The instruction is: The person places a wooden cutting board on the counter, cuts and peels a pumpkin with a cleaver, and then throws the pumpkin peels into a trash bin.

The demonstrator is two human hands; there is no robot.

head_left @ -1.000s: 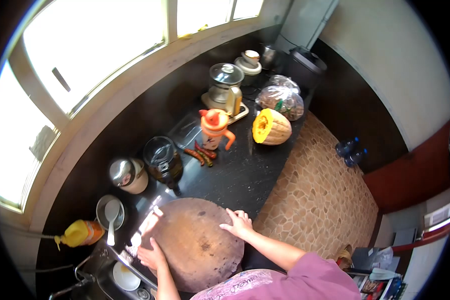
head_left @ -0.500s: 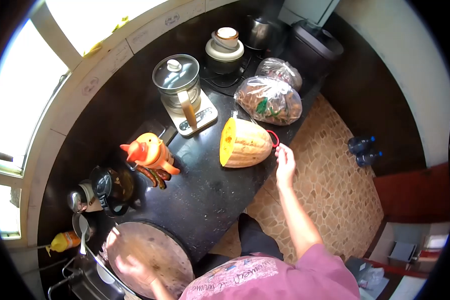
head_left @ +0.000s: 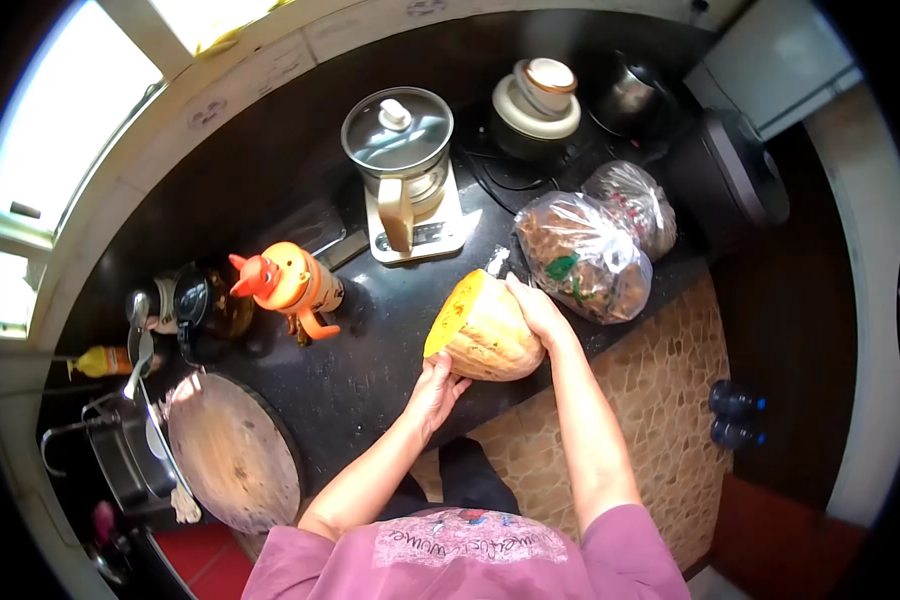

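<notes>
A cut pumpkin (head_left: pixel 490 335) rests on the dark counter, its orange flesh facing left and its pale ribbed skin to the right. My left hand (head_left: pixel 436 392) grips the pumpkin's lower left side near the cut face. On the upper right side, my right hand (head_left: pixel 538 308) is wrapped over the skin. Just right of that hand lies a clear plastic bag (head_left: pixel 590 262) with brown contents and a green leaf. A glass kettle (head_left: pixel 400 150) on a white base stands behind the pumpkin.
An orange animal-shaped bottle (head_left: pixel 288 280) stands at the left, near a dark glass pot (head_left: pixel 205 305). A round wooden board (head_left: pixel 232 450) lies beside the sink (head_left: pixel 130 455). Stacked bowls (head_left: pixel 538 100), a metal kettle (head_left: pixel 630 98) and a dark bin (head_left: pixel 730 170) are at the back right.
My left hand has moved from over the round board to the pumpkin. My right hand has gone from the red loop to the pumpkin's upper side. The view has shifted.
</notes>
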